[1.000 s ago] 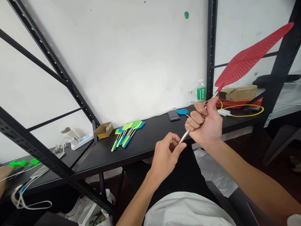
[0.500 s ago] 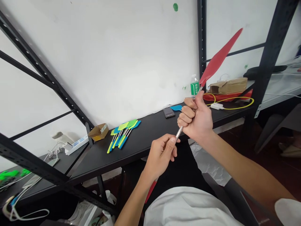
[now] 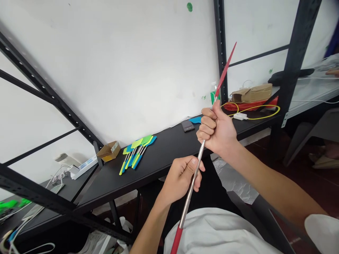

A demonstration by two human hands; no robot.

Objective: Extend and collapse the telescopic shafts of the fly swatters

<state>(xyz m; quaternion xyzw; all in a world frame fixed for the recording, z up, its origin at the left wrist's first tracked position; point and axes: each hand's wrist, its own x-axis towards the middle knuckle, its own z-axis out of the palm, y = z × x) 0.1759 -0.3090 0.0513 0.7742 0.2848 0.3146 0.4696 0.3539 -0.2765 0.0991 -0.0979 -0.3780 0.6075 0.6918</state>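
Note:
A red telescopic fly swatter (image 3: pixel 225 72) is held up at a slant in front of me, its flat head turned nearly edge-on. My right hand (image 3: pixel 218 128) is wrapped in a fist around the metal shaft just below the head. Lower down, my left hand (image 3: pixel 184 176) pinches the same shaft between thumb and fingers. The bare metal tube runs on past it to the red grip (image 3: pixel 176 241) near my shirt. On the black table, several green, yellow and blue fly swatters (image 3: pixel 137 151) lie in an overlapping row, heads toward the wall.
A small open cardboard box (image 3: pixel 108 151) sits at the table's left end. Toward the right are a phone (image 3: pixel 188 126), a blue swatter head (image 3: pixel 195 120), a bottle (image 3: pixel 213 96), a yellow cable (image 3: pixel 262 117) and a torn carton (image 3: pixel 253 93). Black shelf posts (image 3: pixel 221 46) frame the table.
The red head has turned from broad side to nearly edge-on, and the swatter stands more upright. The lower shaft and red grip have swung into view beside my left hand.

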